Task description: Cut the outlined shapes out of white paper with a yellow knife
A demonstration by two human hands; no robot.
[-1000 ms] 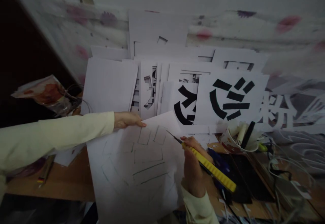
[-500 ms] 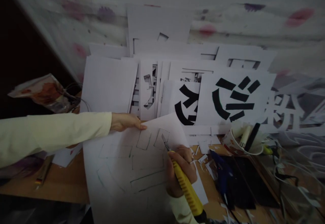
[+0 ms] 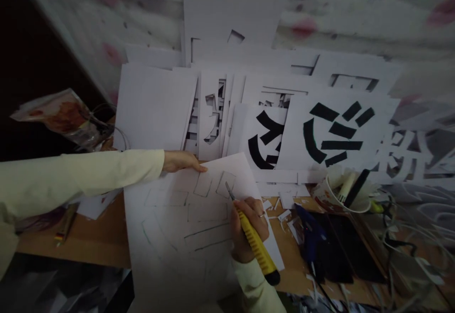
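A white paper sheet (image 3: pixel 209 225) with several outlined bars and curved strokes drawn on it lies tilted in front of me, its near end over the desk edge. My left hand (image 3: pixel 182 160) pinches its far edge, thumb on top and fingers behind. In my right hand (image 3: pixel 245 230) is a yellow utility knife (image 3: pixel 256 243), held like a pen with the blade pointing away from me. The blade tip is at the small outlined bar near the upper right of the sheet; whether it pierces the paper I cannot tell.
Cut-out white sheets (image 3: pixel 156 109) lean against the wall, and one card (image 3: pixel 296 128) bears black strokes. To the right are a paper cup (image 3: pixel 325 194) with tools, a blue glue gun (image 3: pixel 309 232), dark flat panels (image 3: pixel 355 246) and tangled cables. Paper scraps litter the desk.
The view has shifted slightly. The blade tip has moved a little up and left relative to the outlined bar. Both hands keep their hold.
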